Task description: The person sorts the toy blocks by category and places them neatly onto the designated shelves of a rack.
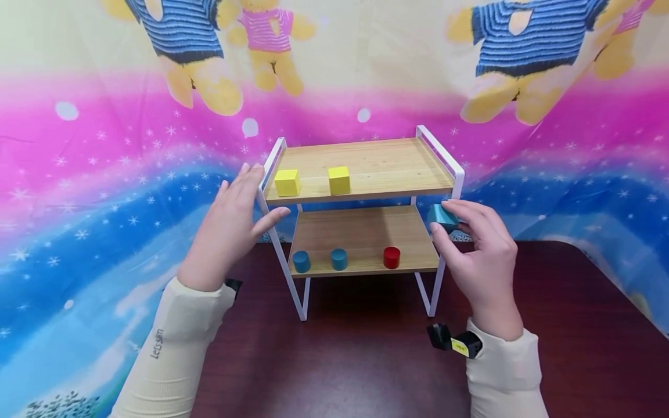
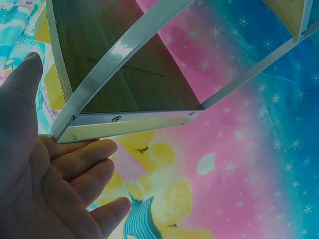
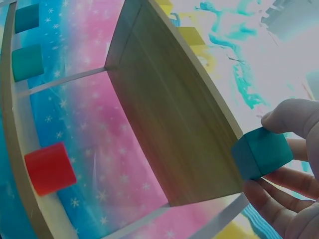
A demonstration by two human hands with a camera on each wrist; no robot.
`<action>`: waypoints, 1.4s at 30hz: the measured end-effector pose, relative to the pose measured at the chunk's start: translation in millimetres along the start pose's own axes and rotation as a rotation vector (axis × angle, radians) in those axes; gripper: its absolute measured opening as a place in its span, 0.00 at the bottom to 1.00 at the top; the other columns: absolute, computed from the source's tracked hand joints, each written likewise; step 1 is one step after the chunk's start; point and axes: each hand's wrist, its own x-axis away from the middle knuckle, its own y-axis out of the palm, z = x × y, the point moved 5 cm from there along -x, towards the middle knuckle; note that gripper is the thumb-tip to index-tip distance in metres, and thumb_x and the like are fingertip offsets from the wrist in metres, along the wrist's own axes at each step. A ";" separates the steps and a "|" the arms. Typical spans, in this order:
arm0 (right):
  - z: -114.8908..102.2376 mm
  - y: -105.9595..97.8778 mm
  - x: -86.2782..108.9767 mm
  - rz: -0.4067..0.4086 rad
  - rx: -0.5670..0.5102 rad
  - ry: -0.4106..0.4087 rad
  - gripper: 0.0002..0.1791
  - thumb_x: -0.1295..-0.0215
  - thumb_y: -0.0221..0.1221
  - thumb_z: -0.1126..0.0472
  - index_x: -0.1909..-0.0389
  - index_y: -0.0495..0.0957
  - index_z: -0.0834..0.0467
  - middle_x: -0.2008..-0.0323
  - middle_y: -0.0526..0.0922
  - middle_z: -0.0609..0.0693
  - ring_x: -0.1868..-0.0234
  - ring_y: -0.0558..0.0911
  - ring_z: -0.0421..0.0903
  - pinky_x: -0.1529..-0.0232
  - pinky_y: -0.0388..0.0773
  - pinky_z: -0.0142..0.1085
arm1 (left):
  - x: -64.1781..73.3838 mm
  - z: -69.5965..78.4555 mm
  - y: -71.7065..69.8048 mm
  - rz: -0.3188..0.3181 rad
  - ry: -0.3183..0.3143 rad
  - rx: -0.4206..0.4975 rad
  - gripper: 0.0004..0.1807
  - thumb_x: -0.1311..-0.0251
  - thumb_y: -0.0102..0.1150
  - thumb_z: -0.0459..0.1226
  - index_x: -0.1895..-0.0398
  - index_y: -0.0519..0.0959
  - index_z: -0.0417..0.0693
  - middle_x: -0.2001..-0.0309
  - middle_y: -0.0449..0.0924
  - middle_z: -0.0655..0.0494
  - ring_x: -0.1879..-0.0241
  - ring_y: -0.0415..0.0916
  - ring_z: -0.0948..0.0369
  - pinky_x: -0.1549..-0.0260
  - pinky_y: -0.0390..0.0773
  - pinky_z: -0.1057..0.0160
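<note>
My right hand [image 1: 483,258] pinches a blue block [image 1: 442,217] between thumb and fingers, just off the right end of a two-tier shelf [image 1: 387,159]. In the right wrist view the flat-faced block [image 3: 271,149] overlaps the upper board's edge. With its fingers straight, my left hand [image 1: 225,232] is at the shelf's left side; the left wrist view has its fingertips right at the white frame [image 2: 117,55]. Two yellow cubes [image 1: 339,181] sit along the upper board's front. On the lower board stand two blue cylinders [image 1: 339,259] and a red cylinder [image 1: 391,258], spaced along the front edge.
The shelf's white metal legs [image 1: 435,290] stand on a dark reddish-brown table [image 1: 345,360]. Behind it hangs a colourful cloth [image 1: 334,81] printed with bears and snowflakes. White side rails [image 1: 441,152] rise above both ends of the upper board.
</note>
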 end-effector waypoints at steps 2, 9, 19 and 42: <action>-2.0 2.1 -2.5 -0.003 -0.008 -0.009 0.25 0.53 0.71 0.66 0.50 0.82 0.54 0.50 0.79 0.49 0.51 0.77 0.44 0.53 0.73 0.22 | -0.3 0.2 -0.1 0.002 -0.002 0.000 0.47 0.43 0.50 0.63 0.27 0.52 0.46 0.28 0.51 0.46 0.28 0.41 0.54 0.33 0.43 0.44; -5.2 6.6 -11.2 -0.012 -0.022 -0.036 0.24 0.54 0.71 0.66 0.51 0.82 0.56 0.50 0.80 0.49 0.51 0.77 0.44 0.54 0.73 0.21 | -1.8 0.5 0.2 -0.002 -0.012 0.004 0.47 0.42 0.50 0.63 0.27 0.51 0.46 0.28 0.51 0.46 0.27 0.41 0.54 0.32 0.43 0.45; -13.3 7.5 -26.2 -0.042 0.002 -0.060 0.23 0.50 0.70 0.62 0.50 0.81 0.57 0.50 0.80 0.47 0.51 0.77 0.42 0.53 0.74 0.22 | -3.6 -0.5 1.3 -0.003 -0.023 0.011 0.47 0.42 0.51 0.62 0.27 0.51 0.47 0.28 0.51 0.46 0.28 0.41 0.54 0.33 0.43 0.44; -23.3 20.8 -49.3 -0.060 -0.029 -0.087 0.23 0.49 0.70 0.61 0.49 0.81 0.53 0.50 0.81 0.46 0.50 0.78 0.41 0.52 0.75 0.25 | -5.0 -0.5 2.1 0.000 -0.025 0.012 0.47 0.42 0.52 0.61 0.27 0.51 0.47 0.28 0.51 0.46 0.28 0.41 0.54 0.32 0.42 0.46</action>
